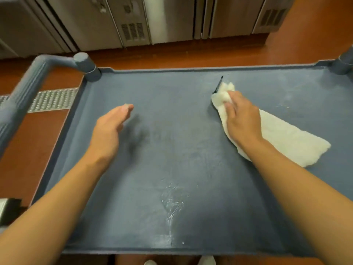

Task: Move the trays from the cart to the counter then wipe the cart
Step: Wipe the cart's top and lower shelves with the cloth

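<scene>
White cloth (282,138) on blue-grey cart (172,150)

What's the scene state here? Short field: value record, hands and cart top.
surface: grey-blue cart top shelf, no trays on it
left hand: open, fingers straight, above the shelf, holding nothing
right hand: grip on white cloth, fingers curled over its bunched front end
cloth: lies on the shelf, right of centre, tail trailing toward the right
residue: whitish streaks near the front edge, centre
dark mark: just beyond the cloth
cart handle: far left
stage: wiping
</scene>
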The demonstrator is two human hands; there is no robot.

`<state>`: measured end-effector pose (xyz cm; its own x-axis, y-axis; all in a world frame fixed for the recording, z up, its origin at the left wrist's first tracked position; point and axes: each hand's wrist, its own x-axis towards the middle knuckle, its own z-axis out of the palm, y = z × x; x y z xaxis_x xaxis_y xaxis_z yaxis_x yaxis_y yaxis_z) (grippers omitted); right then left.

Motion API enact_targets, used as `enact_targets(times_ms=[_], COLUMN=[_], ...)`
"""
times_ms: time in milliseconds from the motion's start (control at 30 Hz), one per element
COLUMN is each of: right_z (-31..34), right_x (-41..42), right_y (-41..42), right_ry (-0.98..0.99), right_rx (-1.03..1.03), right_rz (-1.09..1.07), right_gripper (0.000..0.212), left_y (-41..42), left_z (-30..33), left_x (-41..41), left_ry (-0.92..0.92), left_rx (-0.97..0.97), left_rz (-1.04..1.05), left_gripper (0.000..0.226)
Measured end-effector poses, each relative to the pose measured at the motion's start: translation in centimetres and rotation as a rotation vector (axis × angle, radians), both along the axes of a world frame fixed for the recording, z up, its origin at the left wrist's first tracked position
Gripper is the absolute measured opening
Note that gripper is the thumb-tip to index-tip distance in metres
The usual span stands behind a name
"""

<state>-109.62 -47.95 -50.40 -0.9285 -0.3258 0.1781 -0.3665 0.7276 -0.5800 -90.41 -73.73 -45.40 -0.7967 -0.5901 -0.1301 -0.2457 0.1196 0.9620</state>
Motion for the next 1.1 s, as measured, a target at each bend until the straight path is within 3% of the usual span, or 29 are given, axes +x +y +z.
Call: enact_targets(times_ms=[100,167,433,567,667,833,967,1100], right_z=[-0.6,-0.3,3.0,5.1,7.0,8.7,9.1,8.1], right_x=[6.6,11.3,20.7,20.5,20.2,17.6,20.5,27.7], right_y=[-4.2,-5.9,-3.7,1.5,6.1,13.2,11.6,4.6], right_ry=[0.013,-0.044,-0.411,-0.557,-0.587,-0.333,-0.31,-0.292], right_rx=[0.008,0.004,0.054,0.129,0.212,0.439,0.21,0.165], right_rz=[0.44,0.658,1.022,0.989,0.894,0.589,0.442,0.677], right_gripper=[0.028,0.033,0.041,0.038,0.05,0.084,0.049,0.031], left_y=[-1.3,-2.0,-2.0,-1.3,-0.8,0.3,2.1,5.1], left_z=[0.6,1.3,3.1,2.9,2.4,1.1,1.4,2.1], left_x=[2.9,4.7,11.0,13.8,15.5,18.6,21.1,22.2], left_ry=[-0.013,-0.023,-0.026,-0.02,-0.013,-0.003,0.054,0.039], left_rx=[0.085,0.086,0.079,0.098,0.085,0.018,-0.002,-0.036], left_rz=[0.118,0.178,0.261,0.232,0.198,0.147,0.151,0.079], left_gripper=[0.036,0.037,0.044,0.048,0.049,0.037,0.031,0.037])
